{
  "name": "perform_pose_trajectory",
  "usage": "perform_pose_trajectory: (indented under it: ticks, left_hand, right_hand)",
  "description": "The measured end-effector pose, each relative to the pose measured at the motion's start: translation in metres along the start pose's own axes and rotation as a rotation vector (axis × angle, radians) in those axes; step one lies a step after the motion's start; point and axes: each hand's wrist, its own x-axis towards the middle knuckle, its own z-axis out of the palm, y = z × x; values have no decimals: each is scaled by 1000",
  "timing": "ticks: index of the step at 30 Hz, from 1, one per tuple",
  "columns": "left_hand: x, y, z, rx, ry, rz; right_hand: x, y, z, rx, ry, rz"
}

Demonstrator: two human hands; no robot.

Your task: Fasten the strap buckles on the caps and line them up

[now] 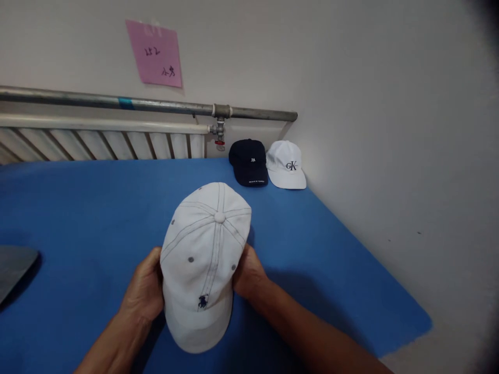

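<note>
A white cap [206, 244] with grey stitching and a small dark blue emblem is held above the blue surface, its brim pointing down toward me. My left hand [145, 285] grips its left side, with the fingers tucked out of sight behind the cap. On the opposite side, my right hand [249, 272] holds the cap's edge, its fingertips also hidden. Beyond them, a black cap [247, 161] and another white cap [286, 165] with dark letters sit side by side at the back corner.
The blue surface [97, 208] meets walls at the back and right. A grey flat object [15, 267] lies at the left edge. Behind are a radiator [117, 144], a metal pipe [163, 106] with a red-handled valve [220, 136], and a pink note [156, 54].
</note>
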Motion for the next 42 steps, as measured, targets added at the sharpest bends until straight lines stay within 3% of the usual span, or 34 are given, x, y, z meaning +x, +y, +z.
perform_pose_trajectory:
  ticks: [3, 6, 13, 21, 26, 32, 38, 42]
  left_hand:
    - [2, -1, 0, 13, 58, 18]
    - [6, 1, -2, -1, 42, 39]
    - [5, 13, -11, -125, -155, -61]
    - [8, 8, -14, -133, -188, 14]
    - [3, 8, -16, -57, -317, 50]
    - [5, 3, -16, 60, -207, 108]
    - [12, 7, -13, -9, -160, -120]
    - [11, 7, -11, -41, -176, -301]
  right_hand:
    - [3, 2, -3, -12, 20, -6]
    - [7, 1, -6, 5, 50, -71]
    - [6, -9, -5, 54, -66, -131]
    - [15, -18, -13, 94, 33, -195]
    - [21, -19, -18, 56, 24, -169]
    - [6, -26, -12, 61, -36, -258]
    - [-13, -24, 4, -64, -306, -328]
    - [-22, -21, 8, -166, -376, -350]
